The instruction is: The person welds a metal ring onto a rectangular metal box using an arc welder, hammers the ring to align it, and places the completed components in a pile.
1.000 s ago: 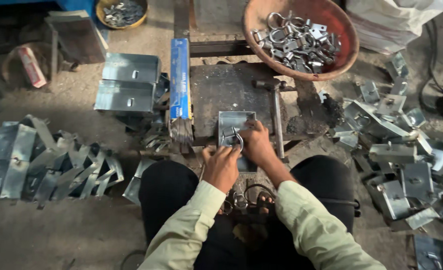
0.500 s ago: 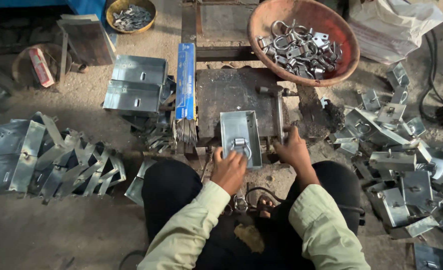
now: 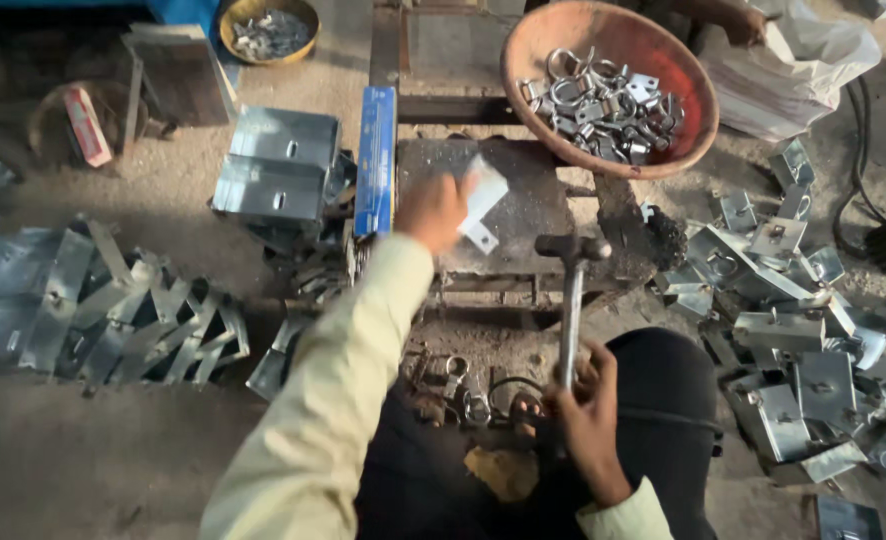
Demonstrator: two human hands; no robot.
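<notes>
My left hand (image 3: 433,210) is stretched forward over the dark metal work block (image 3: 533,215) and grips a small bent metal plate (image 3: 485,205), blurred by motion. My right hand (image 3: 585,400) is low, near my lap, closed around the handle of a hammer (image 3: 571,300) whose head points up over the block's near edge. Several metal rings and clips (image 3: 463,385) lie on the floor between my knees.
A reddish bowl (image 3: 683,80) of metal rings and clips stands at the far right. Finished metal boxes (image 3: 793,330) are piled on the right. Flat metal strips (image 3: 103,310) lie on the left, stacked boxes (image 3: 278,165) and a blue bar (image 3: 375,160) beside the block.
The metal box that stood on the block is gone from it. My left hand has reached forward with a plate, and my right hand has drawn back and taken up the hammer.
</notes>
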